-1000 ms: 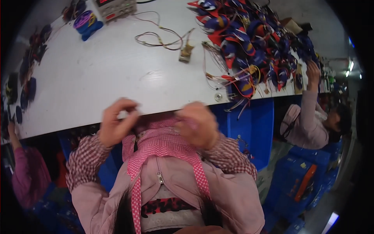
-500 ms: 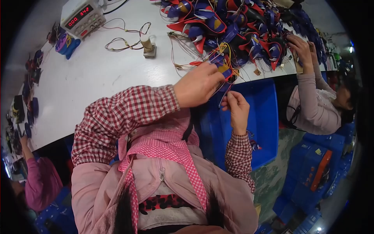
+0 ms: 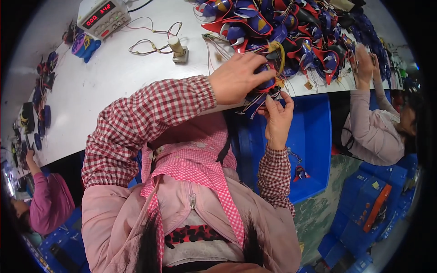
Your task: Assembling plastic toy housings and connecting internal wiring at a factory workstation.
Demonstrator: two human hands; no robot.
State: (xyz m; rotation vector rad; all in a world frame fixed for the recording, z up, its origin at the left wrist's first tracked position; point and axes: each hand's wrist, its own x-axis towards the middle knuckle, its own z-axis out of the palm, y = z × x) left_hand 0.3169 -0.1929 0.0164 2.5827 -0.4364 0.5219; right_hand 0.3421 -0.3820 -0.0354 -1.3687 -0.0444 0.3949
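At the table's near edge, my left hand is curled over a purple-and-red plastic toy part with thin wires hanging from it. My right hand is just below, thumb and fingers pinched at the wires beneath the part. The fingers partly hide both the part and the wires' upper ends. A large pile of similar purple, red and white parts with loose wires lies just beyond my hands.
A bench power supply and a small post-shaped fixture stand on the white table. Below my right hand is a blue bin with a red-and-blue part inside. Co-workers sit at right and far left.
Both hands have moved farther from my body. My left fingers have spread over the toy part, and my right hand has come up close beneath it. The right co-worker's hand has shifted.
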